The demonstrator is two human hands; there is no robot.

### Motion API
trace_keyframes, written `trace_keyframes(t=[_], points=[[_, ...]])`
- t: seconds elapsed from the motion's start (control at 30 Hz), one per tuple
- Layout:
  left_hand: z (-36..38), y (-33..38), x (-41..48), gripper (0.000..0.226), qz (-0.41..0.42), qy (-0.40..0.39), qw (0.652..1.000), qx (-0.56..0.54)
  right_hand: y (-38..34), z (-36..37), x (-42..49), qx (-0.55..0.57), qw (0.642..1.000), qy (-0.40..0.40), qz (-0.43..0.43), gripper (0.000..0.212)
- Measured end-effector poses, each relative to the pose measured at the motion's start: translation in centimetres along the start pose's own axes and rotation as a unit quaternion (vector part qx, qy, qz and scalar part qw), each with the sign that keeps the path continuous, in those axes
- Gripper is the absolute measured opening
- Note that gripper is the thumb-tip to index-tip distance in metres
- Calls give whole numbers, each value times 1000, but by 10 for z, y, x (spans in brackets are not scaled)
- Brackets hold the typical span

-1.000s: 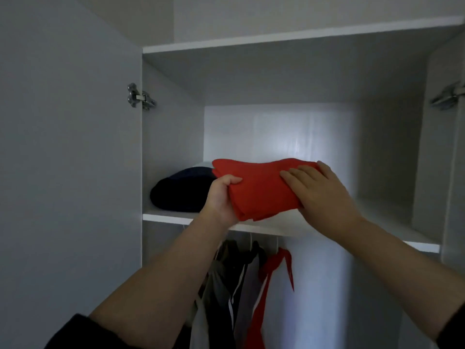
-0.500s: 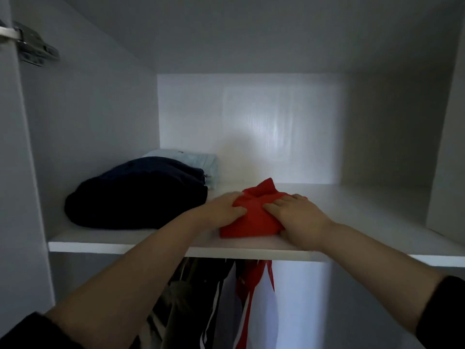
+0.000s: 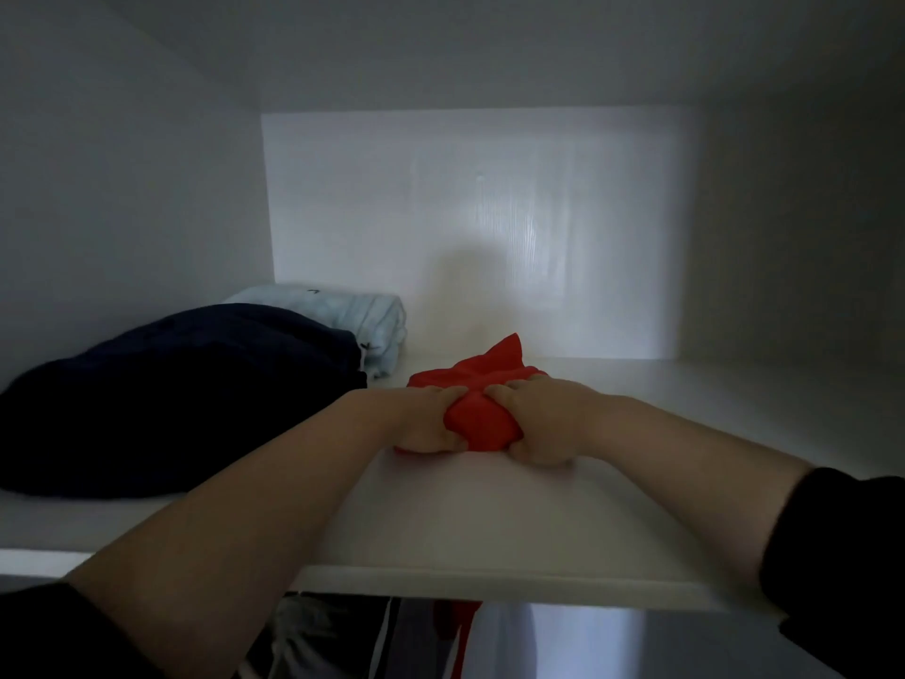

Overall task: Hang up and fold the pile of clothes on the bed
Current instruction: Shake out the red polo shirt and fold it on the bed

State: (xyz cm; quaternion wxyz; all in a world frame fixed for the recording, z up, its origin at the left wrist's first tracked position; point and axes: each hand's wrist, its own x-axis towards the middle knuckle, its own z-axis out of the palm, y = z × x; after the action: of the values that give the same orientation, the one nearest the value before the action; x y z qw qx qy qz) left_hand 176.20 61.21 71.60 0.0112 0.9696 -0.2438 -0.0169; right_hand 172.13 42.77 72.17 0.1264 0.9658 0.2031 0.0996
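One red garment (image 3: 482, 426) between curled fingers (image 3: 507, 392)

White wardrobe shelf (image 3: 489, 536) and back panel (image 3: 440, 213) (dimly lit)

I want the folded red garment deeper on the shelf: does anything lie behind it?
Nothing visible: white shelf behind the folded red garment; the navy folded garment and pale blue one sit to its left.

Dim overall; soft glare on the back panel (image 3: 489, 227); shadowed side walls; wide-angle bending at edges.
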Motion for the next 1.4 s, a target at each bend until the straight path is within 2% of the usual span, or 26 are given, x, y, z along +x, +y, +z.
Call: trace_keyframes(t=[0.17, 0.3, 0.47, 0.63, 0.87, 0.97, 1.17, 1.4], points=[[6, -15, 39, 84, -35, 26, 999, 32, 20, 16, 41, 7, 1000, -6, 11, 71], [14, -19, 54, 77, -72, 111, 978, 160, 32, 28, 70, -4, 999, -14, 29, 71], [23, -31, 58, 69, -47, 190, 972, 127, 43, 42, 96, 11, 999, 44, 21, 68], [32, -43, 66, 63, -59, 185, 978, 82, 33, 61, 126, 14, 985, 170, 16, 51], [39, -52, 75, 65, -103, 161, 981, -25, 46, 65, 154, 92, 977, 166, -98, 46], [40, -54, 77, 64, -118, 154, 980, -38, 53, 68, 162, 47, 978, 173, -102, 49], [38, -56, 78, 59, -129, 111, 985, -32, 53, 71, 160, -55, 991, 122, -25, 54], [26, -18, 30, 60, -76, 190, 970, 132, 28, 40, 74, -99, 986, 131, -6, 55]])
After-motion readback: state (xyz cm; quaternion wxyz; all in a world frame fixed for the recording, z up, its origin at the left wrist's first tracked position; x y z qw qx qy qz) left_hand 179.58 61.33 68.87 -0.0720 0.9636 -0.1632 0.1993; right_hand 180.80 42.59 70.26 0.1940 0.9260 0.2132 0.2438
